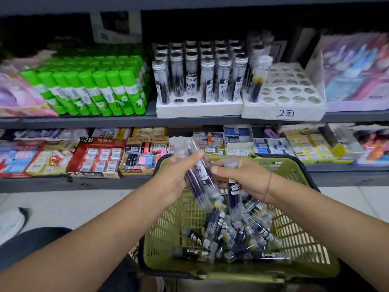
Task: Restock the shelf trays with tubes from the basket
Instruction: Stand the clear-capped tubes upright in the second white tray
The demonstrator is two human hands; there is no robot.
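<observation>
Your left hand (179,175) is clamped round a bundle (197,180) of several tubes held aslant above the basket (305,245). Your right hand (244,178) pinches a single tube (232,186) upright, just beside the bundle. Both hands are over the basket and well short of the shelf. The remaining stock (231,239) lies in a loose heap on the basket floor.

The main hazard is the bundle. Smooth round tubes gripped together are likely to slide against one another, and one may slip out as you reach forward, dropping into the basket or onto the floor (84,207).

The second hazard is misplacement. The left tray (200,109) shows only two free holes at its front, while the right tray (284,114) is almost bare, so check the labels before seating anything.

The third hazard is the lone tube (257,81) in the right tray. It leans slightly, and a careless reach beside it could tip it out.

I cannot tell what supports the basket, so take care not to jolt it.
</observation>
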